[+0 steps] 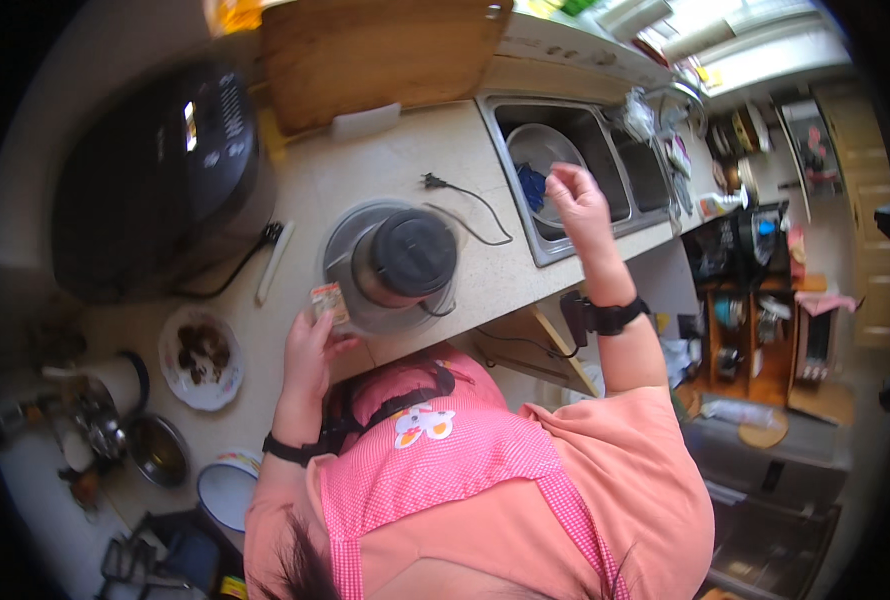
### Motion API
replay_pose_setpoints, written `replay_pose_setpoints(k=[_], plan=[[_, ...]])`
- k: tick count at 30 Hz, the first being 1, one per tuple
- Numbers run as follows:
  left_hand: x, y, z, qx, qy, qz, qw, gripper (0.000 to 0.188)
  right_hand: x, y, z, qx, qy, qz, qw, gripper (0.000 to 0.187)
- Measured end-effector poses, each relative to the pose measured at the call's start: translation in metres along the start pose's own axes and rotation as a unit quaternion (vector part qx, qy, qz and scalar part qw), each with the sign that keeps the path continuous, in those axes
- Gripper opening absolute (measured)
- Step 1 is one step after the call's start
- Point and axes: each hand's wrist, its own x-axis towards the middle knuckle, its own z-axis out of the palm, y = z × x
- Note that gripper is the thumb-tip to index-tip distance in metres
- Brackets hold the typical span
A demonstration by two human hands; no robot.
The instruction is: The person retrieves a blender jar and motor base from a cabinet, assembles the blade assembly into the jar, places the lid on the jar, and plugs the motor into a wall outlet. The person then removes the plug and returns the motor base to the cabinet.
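Observation:
My left hand [310, 350] is closed on a small packet [329, 300] with red and pale printing, at the near edge of the counter. Just beyond the packet, a round grinder-like appliance [413, 252] with a black lid stands in a shallow translucent basin [343, 240]. My right hand [578, 205] is raised over the near edge of the sink [540, 245], its fingers curled and pressed together. Whether they pinch something small I cannot make out. Below that hand, a pale round bowl [555, 147] and a dark blue cloth-like thing [532, 187] lie in the sink.
A power cord with a plug [433, 182] lies between appliance and sink. Leftward are a large black cooker-like appliance [150, 180], a white stick-like piece [276, 262], a plate [180, 385] of brown food and a metal bowl [158, 452]. A wooden board [375, 60] leans at the back.

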Motion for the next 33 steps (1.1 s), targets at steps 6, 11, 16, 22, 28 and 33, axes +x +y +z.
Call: replay_pose_setpoints(k=[6, 11, 16, 22, 28, 33], plan=[[-0.002, 0.003, 0.001, -0.015, -0.043, -0.023, 0.999, 0.031, -0.012, 0.105, 0.029, -0.003, -0.065, 0.304, 0.951, 0.040], [0.001, -0.003, -0.008, -0.035, -0.046, -0.013, 0.998, 0.039, 0.029, 0.115, 0.056, 0.078, -0.212, 0.342, 0.912, 0.035], [-0.008, -0.008, -0.011, -0.043, -0.029, 0.012, 0.999, 0.035, 0.047, 0.127, 0.054, 0.240, -0.146, 0.433, 0.857, 0.013], [-0.022, -0.021, -0.008, -0.104, -0.002, 0.012, 0.994, 0.024, 0.052, 0.159, -0.051, 0.560, 0.108, 0.389, 0.723, 0.018], [-0.004, -0.026, -0.009, -0.166, 0.040, 0.030, 0.985, 0.025, 0.029, 0.093, -0.130, 0.544, 0.065, 0.153, 0.823, 0.026], [0.034, -0.015, -0.002, -0.163, 0.012, 0.050, 0.985, 0.022, 0.010, -0.019, -0.160, 0.446, -0.014, -0.018, 0.895, 0.029]])
